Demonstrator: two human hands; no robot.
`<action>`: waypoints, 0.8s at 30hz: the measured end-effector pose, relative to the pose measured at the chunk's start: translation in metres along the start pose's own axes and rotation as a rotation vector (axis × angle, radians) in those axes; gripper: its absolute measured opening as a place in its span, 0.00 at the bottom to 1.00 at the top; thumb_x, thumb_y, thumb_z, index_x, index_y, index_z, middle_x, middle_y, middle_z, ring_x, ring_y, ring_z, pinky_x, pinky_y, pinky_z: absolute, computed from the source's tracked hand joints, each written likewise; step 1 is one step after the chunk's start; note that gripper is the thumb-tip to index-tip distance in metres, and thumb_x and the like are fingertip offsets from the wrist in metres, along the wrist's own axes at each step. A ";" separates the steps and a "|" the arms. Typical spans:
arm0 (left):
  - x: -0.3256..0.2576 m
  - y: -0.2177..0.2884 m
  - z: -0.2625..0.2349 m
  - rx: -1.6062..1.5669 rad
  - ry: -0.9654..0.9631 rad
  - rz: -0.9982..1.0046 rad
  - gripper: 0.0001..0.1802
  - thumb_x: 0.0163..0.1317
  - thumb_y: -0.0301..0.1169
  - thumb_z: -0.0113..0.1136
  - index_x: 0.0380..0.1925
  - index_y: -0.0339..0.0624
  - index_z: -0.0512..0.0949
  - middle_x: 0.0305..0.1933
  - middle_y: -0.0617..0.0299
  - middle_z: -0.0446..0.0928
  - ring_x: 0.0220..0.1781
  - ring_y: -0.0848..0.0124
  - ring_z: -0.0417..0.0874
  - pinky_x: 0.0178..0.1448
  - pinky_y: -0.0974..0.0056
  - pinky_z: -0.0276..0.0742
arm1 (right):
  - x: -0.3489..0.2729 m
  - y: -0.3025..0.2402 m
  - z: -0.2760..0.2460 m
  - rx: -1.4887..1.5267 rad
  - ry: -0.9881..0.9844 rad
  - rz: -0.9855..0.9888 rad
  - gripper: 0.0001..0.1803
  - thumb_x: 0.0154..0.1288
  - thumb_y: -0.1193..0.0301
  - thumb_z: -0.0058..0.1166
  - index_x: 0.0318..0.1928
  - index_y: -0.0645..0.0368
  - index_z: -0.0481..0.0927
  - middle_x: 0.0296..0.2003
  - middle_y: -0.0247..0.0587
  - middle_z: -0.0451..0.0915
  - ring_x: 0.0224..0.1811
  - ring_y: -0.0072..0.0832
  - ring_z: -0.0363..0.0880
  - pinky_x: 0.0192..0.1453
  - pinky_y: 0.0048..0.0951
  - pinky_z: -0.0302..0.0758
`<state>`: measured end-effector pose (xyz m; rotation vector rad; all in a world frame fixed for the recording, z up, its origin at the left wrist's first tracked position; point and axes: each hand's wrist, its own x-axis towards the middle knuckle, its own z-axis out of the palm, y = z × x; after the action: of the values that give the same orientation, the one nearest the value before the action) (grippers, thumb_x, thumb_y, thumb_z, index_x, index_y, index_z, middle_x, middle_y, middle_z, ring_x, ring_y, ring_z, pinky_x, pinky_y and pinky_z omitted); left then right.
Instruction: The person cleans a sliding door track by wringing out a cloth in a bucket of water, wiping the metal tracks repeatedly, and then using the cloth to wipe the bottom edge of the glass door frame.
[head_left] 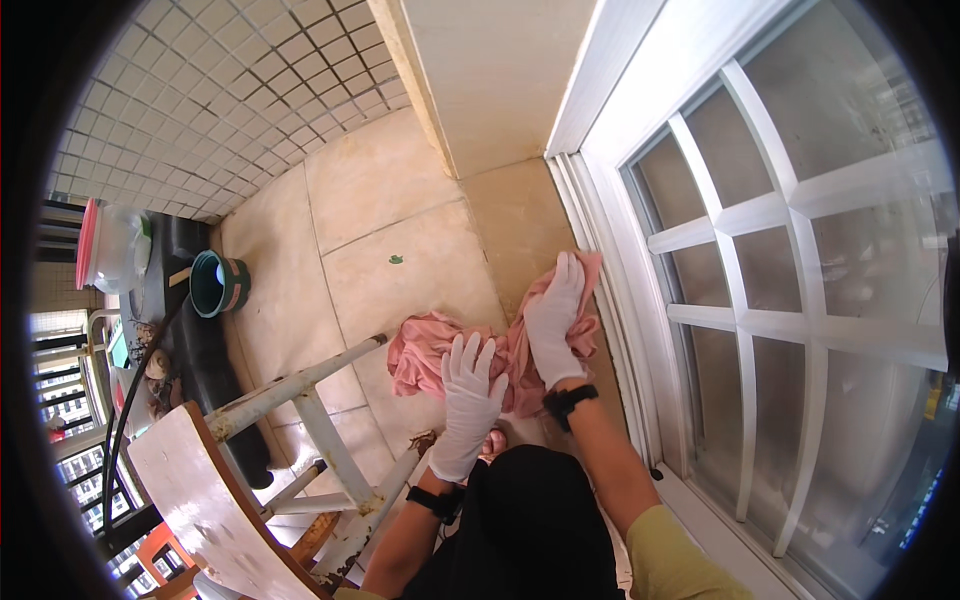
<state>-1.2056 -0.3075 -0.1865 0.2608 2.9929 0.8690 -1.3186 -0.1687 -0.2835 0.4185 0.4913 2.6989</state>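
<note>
A crumpled pink cloth (430, 352) lies bunched over the tiled floor in front of me and stretches across to the door track. My right hand (553, 325), in a white glove, presses on its right part with the fingers close together, and folds of cloth show on both sides. Beside the left bunch is my left hand (470, 395), also white-gloved, its fingers spread and nothing gripped. Whether its palm touches the cloth is hard to see. Dark bands circle both wrists.
A white-framed glass door (735, 215) and its track (600, 290) run along the right. At left stands a rusty white metal-legged chair (325, 430). Beyond it are a green pot (218, 284) and a black tube-like roll (215, 370). A small green leaf (396, 259) lies on the tiles.
</note>
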 end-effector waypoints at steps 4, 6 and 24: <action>-0.004 -0.012 -0.010 -0.030 0.024 -0.021 0.32 0.51 0.33 0.61 0.58 0.40 0.66 0.64 0.49 0.62 0.68 0.45 0.57 0.67 0.44 0.55 | 0.077 0.034 -0.010 -2.893 -0.214 0.142 0.39 0.44 0.79 0.50 0.63 0.63 0.60 0.63 0.55 0.59 0.68 0.49 0.51 0.72 0.43 0.49; -0.002 -0.014 -0.011 -0.047 0.045 -0.021 0.32 0.51 0.32 0.61 0.58 0.40 0.66 0.64 0.49 0.62 0.68 0.45 0.58 0.66 0.45 0.56 | 0.115 0.023 -0.014 -2.742 -0.442 0.277 0.39 0.44 0.80 0.49 0.63 0.63 0.61 0.64 0.55 0.58 0.69 0.49 0.50 0.72 0.42 0.49; -0.001 -0.018 -0.008 -0.097 0.092 -0.082 0.30 0.52 0.29 0.60 0.57 0.41 0.67 0.64 0.50 0.63 0.67 0.46 0.60 0.65 0.45 0.59 | 0.059 0.027 0.016 -3.050 -0.670 0.084 0.32 0.58 0.62 0.53 0.61 0.63 0.65 0.59 0.60 0.63 0.62 0.57 0.57 0.66 0.51 0.55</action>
<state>-1.2079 -0.3267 -0.1894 0.0978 3.0076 1.0406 -1.3734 -0.1640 -0.2464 0.0945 -2.7889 0.4340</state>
